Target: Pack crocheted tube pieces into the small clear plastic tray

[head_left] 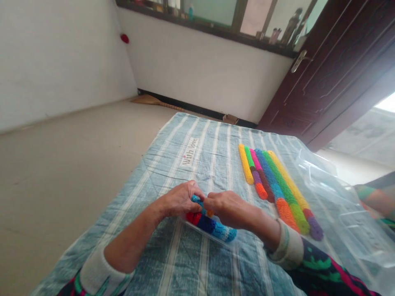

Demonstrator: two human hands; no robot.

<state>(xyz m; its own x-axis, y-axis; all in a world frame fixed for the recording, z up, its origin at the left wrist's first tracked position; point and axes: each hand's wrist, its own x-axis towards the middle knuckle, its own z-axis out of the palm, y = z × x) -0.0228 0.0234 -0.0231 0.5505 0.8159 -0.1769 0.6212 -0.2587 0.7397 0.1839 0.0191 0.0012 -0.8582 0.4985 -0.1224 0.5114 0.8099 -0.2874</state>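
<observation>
My left hand (180,199) and my right hand (226,207) meet over a striped blue cloth (191,164). Both pinch the top end of a crocheted yarn tube (212,226) coloured red, dark blue and light blue. The tube seems to lie inside a narrow clear plastic sleeve whose edge shows below it. Fingers of both hands are closed on the tube's upper end. A row of several finished crocheted tubes (274,185) in yellow, green, pink, blue and orange lies to the right, beyond my right hand.
Clear plastic bags (336,205) lie at the right of the cloth. Another person's sleeve (375,199) shows at the far right edge. Bare floor (61,156) lies left, a dark door (333,74) at the back right.
</observation>
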